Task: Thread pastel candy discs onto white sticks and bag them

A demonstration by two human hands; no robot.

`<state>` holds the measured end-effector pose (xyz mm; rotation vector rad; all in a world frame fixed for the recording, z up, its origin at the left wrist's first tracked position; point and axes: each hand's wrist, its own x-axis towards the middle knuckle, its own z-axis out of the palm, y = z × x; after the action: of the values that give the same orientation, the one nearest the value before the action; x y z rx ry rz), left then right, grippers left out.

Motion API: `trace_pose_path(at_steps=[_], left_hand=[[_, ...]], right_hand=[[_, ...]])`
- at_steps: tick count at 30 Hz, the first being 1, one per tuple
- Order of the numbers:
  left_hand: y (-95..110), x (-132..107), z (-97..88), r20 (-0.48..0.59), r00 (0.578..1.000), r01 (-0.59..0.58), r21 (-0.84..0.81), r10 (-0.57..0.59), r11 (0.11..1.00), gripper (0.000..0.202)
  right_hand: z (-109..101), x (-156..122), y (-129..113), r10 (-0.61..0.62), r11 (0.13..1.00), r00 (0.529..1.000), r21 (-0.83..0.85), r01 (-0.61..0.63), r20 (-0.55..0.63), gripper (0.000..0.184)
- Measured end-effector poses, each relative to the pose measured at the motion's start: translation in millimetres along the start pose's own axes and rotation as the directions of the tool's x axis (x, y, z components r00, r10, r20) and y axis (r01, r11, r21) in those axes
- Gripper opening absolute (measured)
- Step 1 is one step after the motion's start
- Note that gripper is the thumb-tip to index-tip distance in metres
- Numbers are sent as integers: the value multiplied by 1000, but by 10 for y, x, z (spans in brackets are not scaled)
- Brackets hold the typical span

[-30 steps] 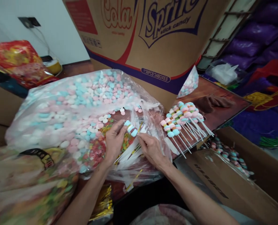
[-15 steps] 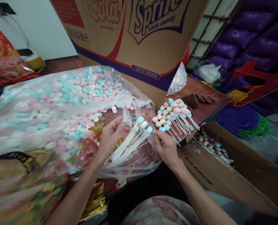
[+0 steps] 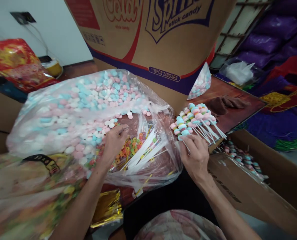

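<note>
My right hand is closed round the stick of a marshmallow skewer, its blue, yellow and pink top lying against the pile of finished marshmallow skewers. My left hand hovers over the loose sweets with bent fingers drawn together; whatever is between them is hidden. Beside it lie small coloured candy rings and loose pink, white and blue marshmallow discs. A bundle of white sticks rests between my hands on clear plastic.
A big clear bag of marshmallow discs covers the table's left. Behind stands a tall printed carton. An open cardboard box holding more skewers is at the right. Gold wrapping strips lie near the front edge; a brown cloth lies behind the pile.
My right hand has moved right, carrying the skewer from above the white sticks to the pile. My left hand has shifted over the candy rings, away from the sticks. The view has turned slightly.
</note>
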<state>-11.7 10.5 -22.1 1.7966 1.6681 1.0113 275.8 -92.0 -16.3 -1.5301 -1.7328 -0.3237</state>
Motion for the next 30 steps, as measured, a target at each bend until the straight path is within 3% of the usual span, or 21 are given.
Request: trace_pose_path(at_steps=[2, 4, 9, 13, 17, 21, 23, 25, 27, 30], left_hand=[[-26, 81, -71, -19, 1000, -8, 100, 10, 995, 36], [-27, 201, -114, -36, 999, 7, 204, 0, 979, 36], [95, 579, -18, 37, 999, -50, 384, 39, 922, 34], [166, 793, 216, 99, 995, -81, 521, 34, 850, 31], [115, 844, 358, 104, 994, -67, 545, 12, 835, 27], [15, 819, 316, 61, 998, -29, 525, -4, 850, 25], [-19, 825, 280, -7, 1000, 18, 504, -17, 863, 27], [-31, 852, 271, -29, 1000, 7, 487, 8, 873, 30], [-26, 894, 299, 39, 997, -78, 482, 67, 873, 33], [-10, 968, 382, 158, 981, -176, 489, 112, 855, 35]], right_hand=[[82, 0, -220, -136, 977, 978, 184, 106, 157, 18], [205, -14, -401, -258, 944, 921, 280, 175, 294, 19], [471, -35, -573, -358, 930, 763, 276, 242, 538, 19], [528, -16, -541, -431, 901, 689, 312, 300, 582, 15], [540, 20, -534, -504, 864, 657, 331, 379, 561, 13], [502, 103, -552, -551, 827, 688, 419, 375, 473, 16], [461, 152, -568, -531, 804, 754, 510, 304, 388, 18], [417, 188, -593, -431, 786, 849, 590, 187, 305, 20], [380, 203, -625, -295, 765, 918, 641, 60, 266, 20], [340, 189, -666, -183, 733, 937, 676, -72, 299, 17]])
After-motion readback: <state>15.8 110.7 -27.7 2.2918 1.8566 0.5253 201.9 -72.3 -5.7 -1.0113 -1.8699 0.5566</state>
